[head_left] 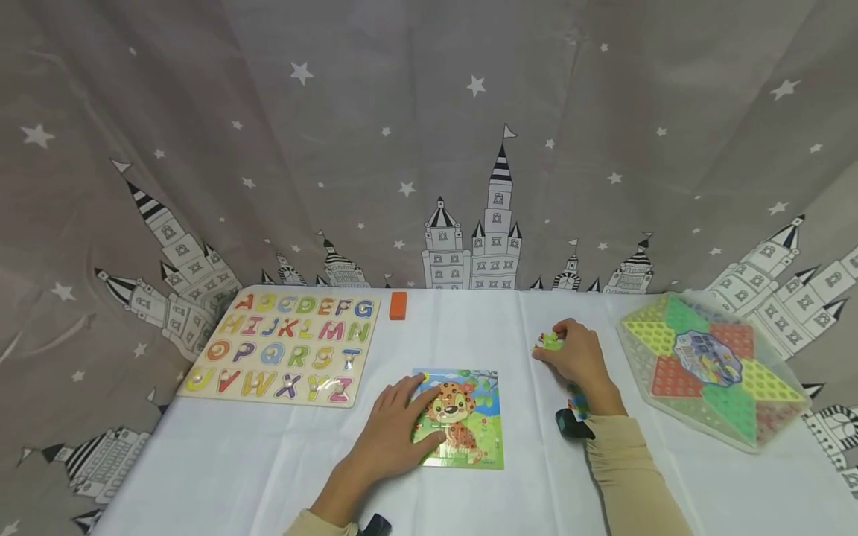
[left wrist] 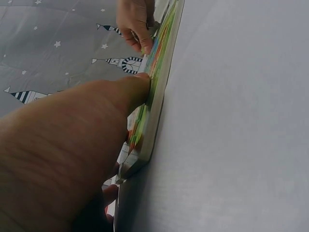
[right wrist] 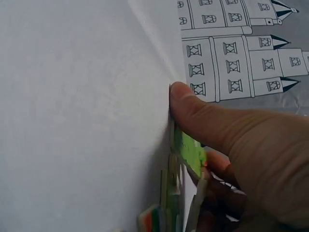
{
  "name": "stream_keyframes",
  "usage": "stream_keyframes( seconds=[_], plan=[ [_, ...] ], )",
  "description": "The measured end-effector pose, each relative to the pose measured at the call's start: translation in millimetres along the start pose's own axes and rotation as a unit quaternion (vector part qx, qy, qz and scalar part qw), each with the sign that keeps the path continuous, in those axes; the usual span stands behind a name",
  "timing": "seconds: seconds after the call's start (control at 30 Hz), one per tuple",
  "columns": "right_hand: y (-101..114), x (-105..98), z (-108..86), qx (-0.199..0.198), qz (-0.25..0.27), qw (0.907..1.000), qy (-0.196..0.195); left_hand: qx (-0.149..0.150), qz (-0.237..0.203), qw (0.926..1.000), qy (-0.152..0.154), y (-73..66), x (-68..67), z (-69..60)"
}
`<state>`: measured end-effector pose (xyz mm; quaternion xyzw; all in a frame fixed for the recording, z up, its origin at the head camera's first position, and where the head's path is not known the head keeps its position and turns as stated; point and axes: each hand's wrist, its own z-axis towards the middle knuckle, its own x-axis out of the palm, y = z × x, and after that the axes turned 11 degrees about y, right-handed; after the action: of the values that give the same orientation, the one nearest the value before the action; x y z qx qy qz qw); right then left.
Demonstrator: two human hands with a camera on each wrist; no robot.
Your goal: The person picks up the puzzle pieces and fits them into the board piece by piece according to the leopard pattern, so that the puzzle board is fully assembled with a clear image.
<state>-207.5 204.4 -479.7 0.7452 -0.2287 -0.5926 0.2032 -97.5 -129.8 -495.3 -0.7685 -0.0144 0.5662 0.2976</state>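
Observation:
A square puzzle of a spotted leopard cub lies flat on the white cloth. My left hand rests along its left side, fingers spread and thumb laid on the picture. In the left wrist view the thumb presses the puzzle's face near its edge. Farther right, my right hand pinches a green puzzle piece between thumb and fingers, low over the cloth. The right wrist view shows that green piece tilted, with several other loose pieces close by. More pieces are partly hidden under the right wrist.
An alphabet peg board lies at the left. Behind the puzzle is a small orange block. At the right stands a clear-edged star-patterned game board. A grey castle-print curtain hangs behind the table.

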Motion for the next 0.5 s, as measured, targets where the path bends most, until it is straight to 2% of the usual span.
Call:
stream_keyframes(
  seconds=[0.17, 0.3, 0.4, 0.5],
  plan=[
    [8.6, 2.5, -7.8, -0.027, 0.010, 0.9991, -0.032, 0.006, -0.001, 1.0000, 0.000, 0.5, 3.8, -0.9],
    [16.3, 2.9, -16.2, -0.052, 0.011, 0.9977, -0.043, 0.007, 0.006, 1.0000, -0.003, 1.3, 4.4, -1.3],
    [22.7, 0.6, -25.3, -0.070, 0.016, 0.9971, -0.026, 0.007, 0.007, 0.9999, -0.006, 1.5, 3.3, -0.6],
    [30.9, 0.8, -37.3, -0.098, 0.032, 0.9943, 0.025, 0.006, 0.005, 1.0000, -0.006, 1.5, 1.9, 0.0]
  ],
)
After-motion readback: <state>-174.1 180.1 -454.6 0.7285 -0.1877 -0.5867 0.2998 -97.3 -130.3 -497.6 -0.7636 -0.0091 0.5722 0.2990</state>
